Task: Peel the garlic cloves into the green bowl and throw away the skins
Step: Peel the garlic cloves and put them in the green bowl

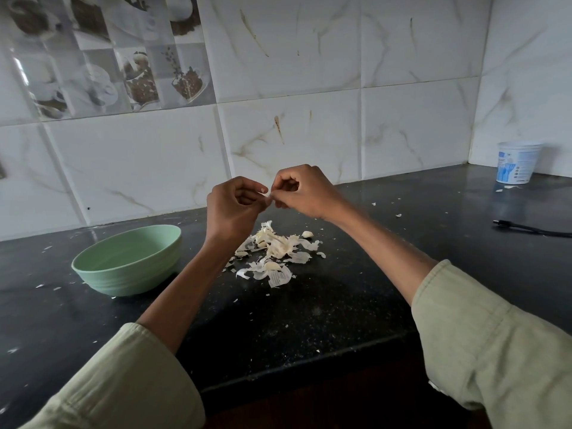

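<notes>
Black stone counter [325, 311], marble-tiled wall behind: green bowl [130, 261] at left, pile of garlic skins [275, 252] with loose cloves beside it. Left hand [235, 205] and right hand [305, 191], raised above the pile, together pinch one small garlic clove [268, 196] between curled fingertips. White tub [517, 162] in far right corner.

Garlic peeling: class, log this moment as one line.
left hand: pinching clove | right hand: peeling it | green bowl: nothing visible inside | skins: on counter
</notes>
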